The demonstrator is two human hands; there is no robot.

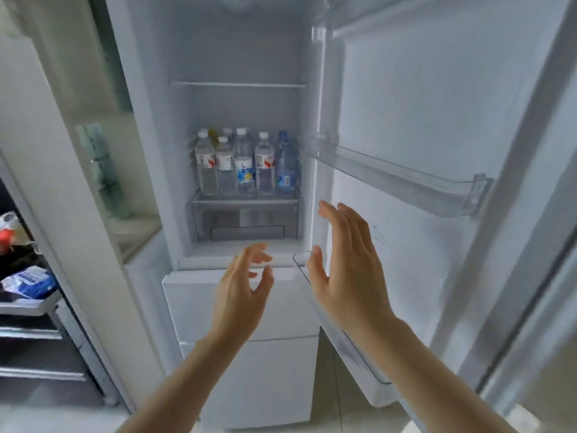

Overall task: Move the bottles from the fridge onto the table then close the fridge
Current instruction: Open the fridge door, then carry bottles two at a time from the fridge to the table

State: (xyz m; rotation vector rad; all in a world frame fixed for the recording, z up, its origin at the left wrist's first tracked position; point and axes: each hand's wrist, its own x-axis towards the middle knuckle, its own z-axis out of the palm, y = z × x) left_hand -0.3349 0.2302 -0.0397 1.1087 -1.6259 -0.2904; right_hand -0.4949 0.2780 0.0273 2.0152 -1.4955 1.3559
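1. Fingers: your left hand point(242, 285) has its fingers loosely curled with thumb and forefinger apart, holding nothing. Your right hand point(340, 260) has its fingers straight and spread wide, palm facing left, also empty. Both hover in front of the fridge point(150, 151), below the bottle shelf, touching nothing.
2. Progress: by my read nothing is moved yet. The bottles point(246, 165) all stand inside and no table shows in view, so I can't tell if any are already out.
3. The fridge door point(437, 104) stands swung wide to your right, so closing is still to do (last step).
4. Left to do: grab bottles, carry them to the table, repeat until the shelf is bare, then shut the door.
5. Bottle shelf: a front row of five upright clear bottles, four with white caps, and a blue bottle point(284, 164) at the right end. At least two more caps show behind; exact count is unclear.
6. The bottles stand touching or just beside each other, so expect neighbours to wobble when you pull one.
7. The clear drawer point(243, 221) directly under them looks empty, as far as its front shows.
8. The upper shelf point(237, 85) holds nothing visible.
9. The door bin point(402, 176) is clear plastic, nothing seen in it.
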